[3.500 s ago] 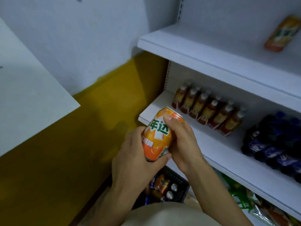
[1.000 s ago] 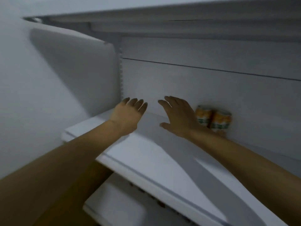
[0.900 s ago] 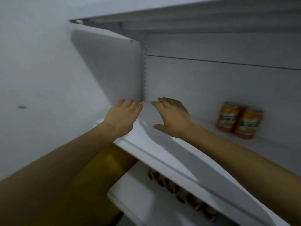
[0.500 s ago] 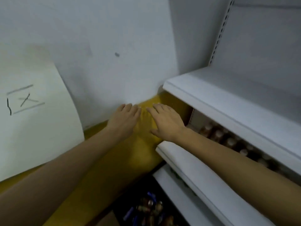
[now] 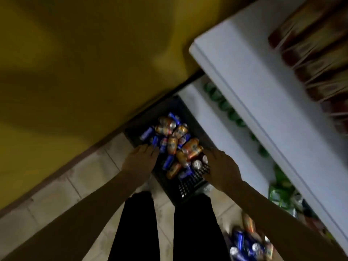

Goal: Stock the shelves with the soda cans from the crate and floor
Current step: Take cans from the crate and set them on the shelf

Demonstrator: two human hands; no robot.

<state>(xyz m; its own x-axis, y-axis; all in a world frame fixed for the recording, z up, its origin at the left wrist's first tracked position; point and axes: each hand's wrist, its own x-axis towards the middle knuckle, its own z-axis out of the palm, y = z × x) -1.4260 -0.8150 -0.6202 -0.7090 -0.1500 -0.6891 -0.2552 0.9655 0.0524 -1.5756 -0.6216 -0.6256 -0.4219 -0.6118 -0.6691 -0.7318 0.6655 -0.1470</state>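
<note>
A black plastic crate sits on the tiled floor against the yellow wall, holding several orange and blue soda cans. My left hand hovers at the crate's left edge, fingers together, holding nothing. My right hand reaches over the crate's right side near silver can tops; its fingertips are hidden, and no can shows in it. More blue and orange cans lie loose on the floor at the lower right.
White shelves run along the right, with brown bottles on the upper one and green items below. Green packets lie under the lowest shelf. My dark trouser legs stand right behind the crate.
The view has swung down from the top shelf to the floor. Both empty hands have dropped from shelf height to the crate of cans.
</note>
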